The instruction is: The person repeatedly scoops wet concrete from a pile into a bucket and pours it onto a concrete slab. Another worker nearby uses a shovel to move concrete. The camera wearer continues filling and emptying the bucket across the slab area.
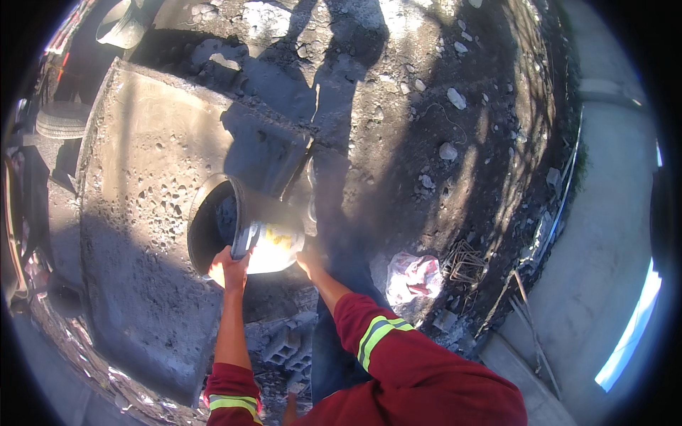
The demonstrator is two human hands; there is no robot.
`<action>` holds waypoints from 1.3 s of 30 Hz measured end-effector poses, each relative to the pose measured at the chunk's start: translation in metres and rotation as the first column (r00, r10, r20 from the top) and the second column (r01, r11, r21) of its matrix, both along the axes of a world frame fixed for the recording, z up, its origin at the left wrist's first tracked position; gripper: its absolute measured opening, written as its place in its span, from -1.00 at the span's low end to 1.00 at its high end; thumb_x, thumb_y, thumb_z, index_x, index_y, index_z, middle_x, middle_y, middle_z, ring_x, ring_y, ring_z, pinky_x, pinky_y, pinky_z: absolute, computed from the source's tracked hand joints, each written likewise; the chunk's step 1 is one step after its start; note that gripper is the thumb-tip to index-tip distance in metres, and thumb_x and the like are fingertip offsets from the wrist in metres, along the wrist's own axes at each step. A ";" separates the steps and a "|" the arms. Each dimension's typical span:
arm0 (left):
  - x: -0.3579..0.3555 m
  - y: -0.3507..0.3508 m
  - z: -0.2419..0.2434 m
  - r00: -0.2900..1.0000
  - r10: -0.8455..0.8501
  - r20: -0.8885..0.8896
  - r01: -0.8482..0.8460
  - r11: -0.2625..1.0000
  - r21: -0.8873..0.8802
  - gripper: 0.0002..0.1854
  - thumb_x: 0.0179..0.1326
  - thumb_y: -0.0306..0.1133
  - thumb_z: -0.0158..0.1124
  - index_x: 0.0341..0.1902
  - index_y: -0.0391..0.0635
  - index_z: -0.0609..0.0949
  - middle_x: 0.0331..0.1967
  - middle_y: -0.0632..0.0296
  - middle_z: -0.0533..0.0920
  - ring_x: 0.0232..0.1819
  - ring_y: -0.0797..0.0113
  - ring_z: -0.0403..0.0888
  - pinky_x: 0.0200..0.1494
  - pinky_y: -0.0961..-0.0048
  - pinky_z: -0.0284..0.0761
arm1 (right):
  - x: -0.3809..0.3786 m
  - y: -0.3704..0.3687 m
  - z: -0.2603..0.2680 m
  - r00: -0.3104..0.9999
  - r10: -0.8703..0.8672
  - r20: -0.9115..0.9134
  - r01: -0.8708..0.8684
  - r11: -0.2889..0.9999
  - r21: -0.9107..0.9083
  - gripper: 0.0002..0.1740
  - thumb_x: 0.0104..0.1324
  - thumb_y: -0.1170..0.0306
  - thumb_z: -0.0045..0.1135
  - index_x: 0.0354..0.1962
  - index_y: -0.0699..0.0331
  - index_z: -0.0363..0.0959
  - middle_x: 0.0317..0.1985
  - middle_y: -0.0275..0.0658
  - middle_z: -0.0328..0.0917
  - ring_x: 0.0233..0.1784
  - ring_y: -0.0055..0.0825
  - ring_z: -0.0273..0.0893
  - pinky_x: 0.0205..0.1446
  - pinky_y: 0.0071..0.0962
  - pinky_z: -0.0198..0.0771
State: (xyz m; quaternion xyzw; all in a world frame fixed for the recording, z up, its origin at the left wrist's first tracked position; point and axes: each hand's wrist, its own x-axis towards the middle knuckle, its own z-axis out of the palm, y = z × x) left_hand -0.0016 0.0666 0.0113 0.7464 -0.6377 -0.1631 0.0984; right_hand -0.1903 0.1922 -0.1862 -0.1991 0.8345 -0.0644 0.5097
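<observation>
A dirty plastic bucket (pixel 273 240) with a label lies tipped on its side in my hands, its mouth facing left over a large mortar trough (pixel 133 154). My left hand (pixel 232 269) grips the bucket at the lower edge of its rim. Near the base, my right hand (pixel 310 259) holds the other end. Inside the bucket it is mostly dark, with a grey patch; I cannot tell whether that is material or the wall. Wet-looking grey gravelly mix coats the trough's bottom, and small stones lie scattered in its middle.
Another bucket (pixel 123 25) lies tipped beyond the trough, with a tire (pixel 63 119) at the left. Concrete blocks (pixel 282 346) sit near my legs. To the right are a crumpled plastic sack (pixel 414 277), bent metal rods (pixel 464 264), and stones on rough ground. A concrete wall (pixel 607 213) borders the far right.
</observation>
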 end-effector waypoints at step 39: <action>0.005 -0.032 -0.001 0.992 0.124 -0.005 -0.124 0.992 0.015 -0.31 -0.28 0.07 0.86 -0.63 -0.08 0.45 -0.68 0.09 0.52 -0.62 -0.02 0.43 -0.46 0.07 0.35 | -0.014 -0.044 0.018 0.676 -0.561 0.478 0.368 0.818 0.441 0.43 0.21 -0.62 0.22 0.74 -0.17 -0.31 0.79 -0.05 -0.22 0.79 0.12 -0.11 0.70 0.32 -0.04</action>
